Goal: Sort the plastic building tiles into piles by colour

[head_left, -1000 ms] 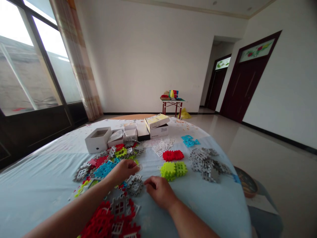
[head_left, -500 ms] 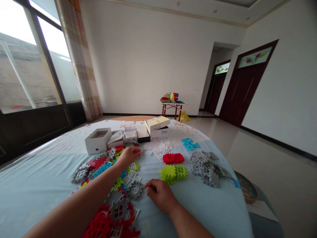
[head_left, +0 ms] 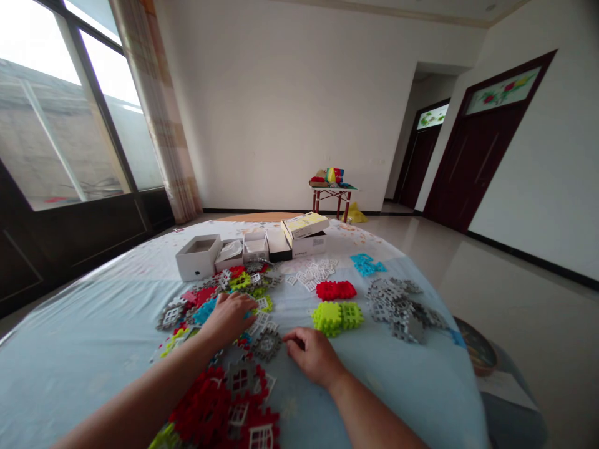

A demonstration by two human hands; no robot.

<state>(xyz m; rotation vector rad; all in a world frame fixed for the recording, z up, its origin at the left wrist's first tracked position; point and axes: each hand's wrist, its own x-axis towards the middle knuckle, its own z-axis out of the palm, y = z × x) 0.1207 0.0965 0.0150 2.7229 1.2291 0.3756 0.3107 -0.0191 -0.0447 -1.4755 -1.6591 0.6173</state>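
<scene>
Fingers stretched out, my left hand [head_left: 230,317] is over the mixed heap of interlocking plastic building tiles. Blue tiles [head_left: 204,310] lie beside it, and small white window-lattice pieces [head_left: 259,323] lie by its fingertips. My right hand [head_left: 314,357] is loosely curled on the cloth, with no piece showing in it. A grey tile with a lattice [head_left: 266,343] lies just left of its fingertips. Nearer to me is a pile of red tiles [head_left: 203,399], with a grey window tile [head_left: 240,378] and white lattices on it.
Sorted groups lie on the right: lime-green tiles [head_left: 337,317], red tiles [head_left: 336,290], white lattices [head_left: 311,274], blue tiles [head_left: 368,264] and grey tiles [head_left: 397,305]. Open boxes, including a white box [head_left: 199,268], stand at the back of the cloth-covered round table [head_left: 384,380].
My left hand has drawn back from the far end of the mixed heap, and its fingers have spread. The right hand stays curled by the grey tile. The view has shifted slightly.
</scene>
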